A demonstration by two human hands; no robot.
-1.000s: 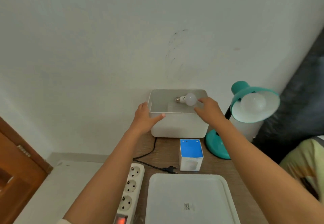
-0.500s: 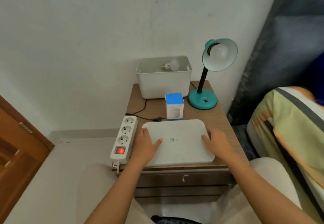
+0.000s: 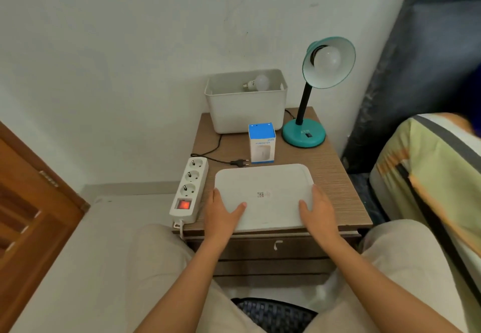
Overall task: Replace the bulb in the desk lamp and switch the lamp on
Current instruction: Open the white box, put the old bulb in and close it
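Surface: brown nightstand [image 3: 335, 176] beside white wall [image 3: 117, 59].
Hands: left hand [image 3: 223, 209] and right hand [image 3: 318, 210] lay flat, released, on white tray [image 3: 263, 184].
Change: hands stayed; view closer.

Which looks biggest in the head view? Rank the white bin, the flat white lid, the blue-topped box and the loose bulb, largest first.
1. Flat white lid, though it lies nearest the camera, so its lead over the bin is unsure.
2. White bin.
3. Blue-topped box.
4. Loose bulb, lying inside the bin.
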